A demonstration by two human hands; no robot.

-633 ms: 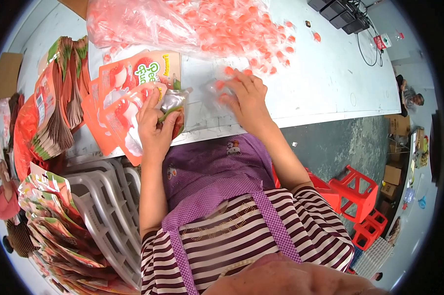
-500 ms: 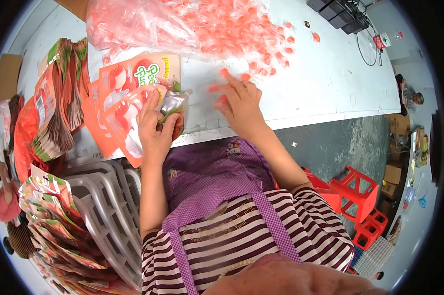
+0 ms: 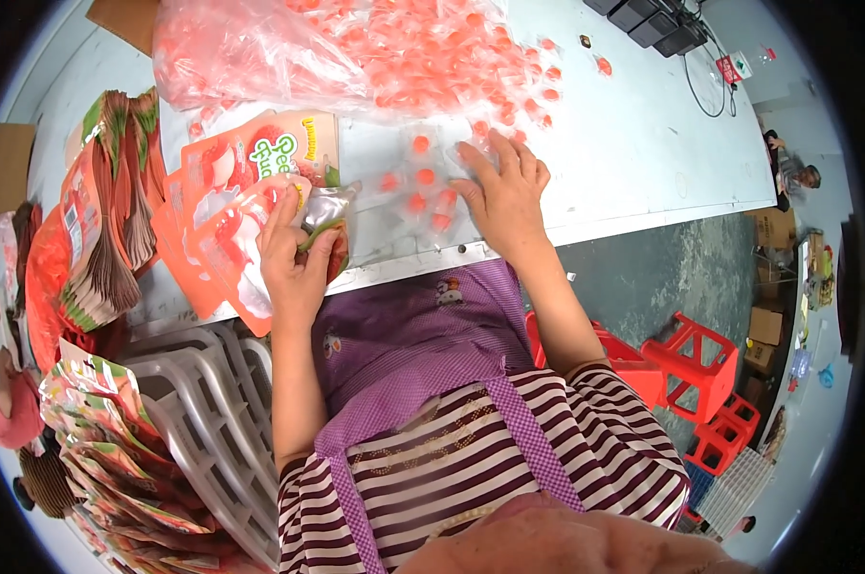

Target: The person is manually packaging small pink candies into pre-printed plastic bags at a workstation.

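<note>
My left hand (image 3: 294, 268) grips a flat red and pink pouch (image 3: 246, 234), fingers on its front and thumb at its edge. The pouch's mouth gapes, showing a silvery lining (image 3: 331, 205). Beneath it lie several similar pouches (image 3: 299, 134), fanned out on the table. Beside the pouch mouth is a small group of clear-wrapped pieces with red-orange centres (image 3: 424, 176). My right hand (image 3: 509, 196) is just right of that group, palm down with fingers spread. Its fingertips reach toward more wrapped pieces (image 3: 480, 126) at the near edge of a large heap (image 3: 432, 57).
A clear plastic bag (image 3: 251, 57) of the same pieces lies at the back. Folded pouches (image 3: 117, 191) stand in a stack at left. Grey plastic crates (image 3: 188, 383) and more pouches (image 3: 126, 440) are below the table. Red stools (image 3: 691, 364) stand on the floor at right.
My right hand has moved right, away from the small group of wrapped pieces, which now lies on the table near the pouch mouth. My left hand keeps its hold on the pouch.
</note>
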